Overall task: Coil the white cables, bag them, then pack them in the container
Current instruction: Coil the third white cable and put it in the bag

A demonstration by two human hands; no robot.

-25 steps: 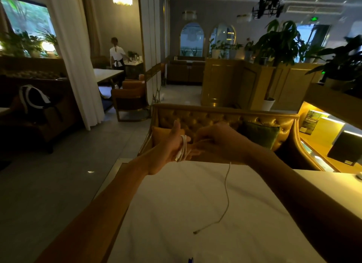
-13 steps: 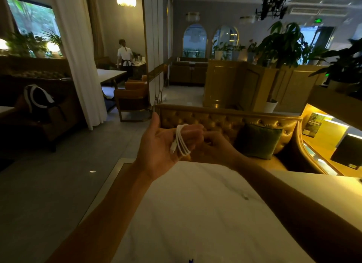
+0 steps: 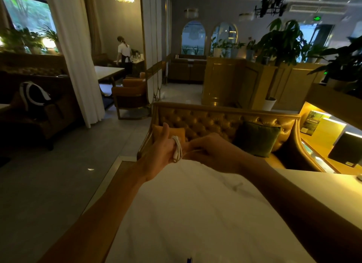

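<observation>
A thin white cable point(image 3: 177, 149) is wound in several loops around the fingers of my left hand point(image 3: 160, 151), which is held up above the far edge of the white table point(image 3: 195, 213), thumb pointing up. My right hand point(image 3: 213, 151) sits just to the right of it, fingers pinched on the short free end of the cable that runs between the two hands. The cable's tip is hidden under my right fingers. No bag or container is in view.
A tufted tan sofa point(image 3: 215, 123) with an orange and a green cushion point(image 3: 256, 139) stands right behind the table. A small blue object point(image 3: 189, 260) peeks in at the table's near edge. A person point(image 3: 124, 55) stands far off at the back left.
The long tail that hung down onto the table has been wound up onto my left hand. My left hand turned from palm-open to thumb-up; my right hand stays close beside it.
</observation>
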